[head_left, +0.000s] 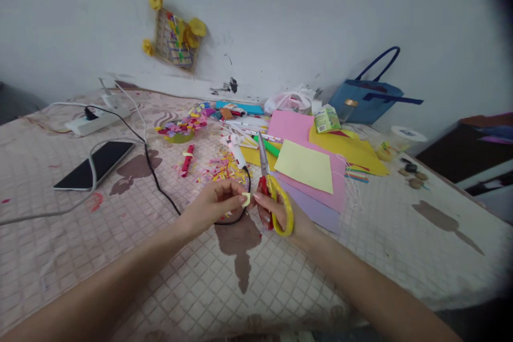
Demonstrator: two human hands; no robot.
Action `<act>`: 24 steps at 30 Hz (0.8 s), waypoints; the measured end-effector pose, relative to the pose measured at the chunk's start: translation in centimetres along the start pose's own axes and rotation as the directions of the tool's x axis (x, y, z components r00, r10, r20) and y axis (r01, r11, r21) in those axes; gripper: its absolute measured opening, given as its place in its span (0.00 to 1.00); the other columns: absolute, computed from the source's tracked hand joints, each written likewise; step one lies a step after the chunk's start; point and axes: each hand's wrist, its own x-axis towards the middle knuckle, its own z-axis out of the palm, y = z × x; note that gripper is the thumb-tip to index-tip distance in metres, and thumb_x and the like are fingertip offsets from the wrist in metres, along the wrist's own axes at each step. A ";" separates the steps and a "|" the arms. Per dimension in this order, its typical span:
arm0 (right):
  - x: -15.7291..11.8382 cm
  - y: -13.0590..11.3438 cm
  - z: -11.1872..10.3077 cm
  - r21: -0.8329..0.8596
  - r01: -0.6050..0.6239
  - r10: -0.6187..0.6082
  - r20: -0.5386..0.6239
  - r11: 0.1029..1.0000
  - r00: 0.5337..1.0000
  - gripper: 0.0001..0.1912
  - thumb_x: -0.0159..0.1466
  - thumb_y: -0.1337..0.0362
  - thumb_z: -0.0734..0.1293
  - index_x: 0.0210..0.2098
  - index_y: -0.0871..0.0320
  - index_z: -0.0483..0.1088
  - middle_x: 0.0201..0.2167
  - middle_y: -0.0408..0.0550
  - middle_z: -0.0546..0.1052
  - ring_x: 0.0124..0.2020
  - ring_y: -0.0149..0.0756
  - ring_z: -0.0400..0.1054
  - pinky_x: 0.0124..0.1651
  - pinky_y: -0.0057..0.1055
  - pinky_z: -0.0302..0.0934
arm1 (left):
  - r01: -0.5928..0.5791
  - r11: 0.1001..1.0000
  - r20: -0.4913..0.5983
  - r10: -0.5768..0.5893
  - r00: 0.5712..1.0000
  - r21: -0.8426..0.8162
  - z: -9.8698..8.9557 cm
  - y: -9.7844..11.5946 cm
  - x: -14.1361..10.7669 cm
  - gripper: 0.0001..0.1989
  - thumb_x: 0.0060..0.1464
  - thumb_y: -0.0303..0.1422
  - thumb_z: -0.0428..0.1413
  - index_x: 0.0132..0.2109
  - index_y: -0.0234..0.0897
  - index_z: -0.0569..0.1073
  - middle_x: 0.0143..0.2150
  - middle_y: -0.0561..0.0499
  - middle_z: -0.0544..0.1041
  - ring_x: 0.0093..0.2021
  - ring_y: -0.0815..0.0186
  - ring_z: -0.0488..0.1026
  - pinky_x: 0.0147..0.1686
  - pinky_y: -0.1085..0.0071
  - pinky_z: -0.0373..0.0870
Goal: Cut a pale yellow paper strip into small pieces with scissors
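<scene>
Between its thumb and fingers, my left hand (216, 200) pinches a small pale yellow piece of paper (246, 199). My right hand (286, 214) holds scissors (282, 206) with red and yellow handles, their blades pointing up and away from me. The right fingertips are close beside the paper piece; whether they touch it I cannot tell. Just beyond the hands lies a white glue gun (235, 150) with a black cord, among yellow and pink paper scraps (224, 168). A pale yellow sheet (304, 164) rests on pink and purple sheets to the right.
A black phone (95, 164) and a power strip (96, 122) with trailing cables lie left. A dish of colourful paper bits (182, 131) and a red strip (187, 160) are mid-table. A blue bag (364, 101) stands at back right, near a small green-white carton (326, 118).
</scene>
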 end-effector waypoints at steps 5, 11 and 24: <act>-0.4 -0.9 0.3 -0.080 0.042 -0.047 -0.065 0.996 0.997 0.16 0.52 0.55 0.70 0.30 0.58 0.60 0.18 0.34 0.62 0.13 0.21 0.54 0.15 0.19 0.54 | -0.028 0.999 0.013 0.028 1.000 -0.037 0.2 -1.1 0.3 0.10 0.47 0.33 0.59 0.37 0.34 0.69 0.28 0.52 0.72 0.26 0.72 0.67 0.25 0.76 0.60; -0.3 -0.8 0.3 -0.095 0.019 -0.033 -0.140 0.995 0.990 0.17 0.51 0.56 0.70 0.30 0.58 0.59 0.21 0.36 0.64 0.14 0.21 0.55 0.15 0.20 0.54 | 0.112 0.993 -0.025 -0.114 0.993 -0.045 0.4 -1.3 0.2 0.11 0.47 0.37 0.59 0.32 0.34 0.69 0.26 0.53 0.72 0.24 0.74 0.66 0.25 0.77 0.62; -0.3 -0.2 0.3 -0.118 -0.051 0.049 -0.025 0.992 0.999 0.23 0.56 0.42 0.60 0.29 0.56 0.57 0.17 0.34 0.60 0.12 0.22 0.52 0.13 0.20 0.52 | 0.011 0.990 -0.263 -0.048 0.963 -0.140 -0.8 0.4 0.4 0.09 0.49 0.35 0.58 0.30 0.33 0.70 0.25 0.52 0.74 0.26 0.72 0.70 0.32 0.75 0.67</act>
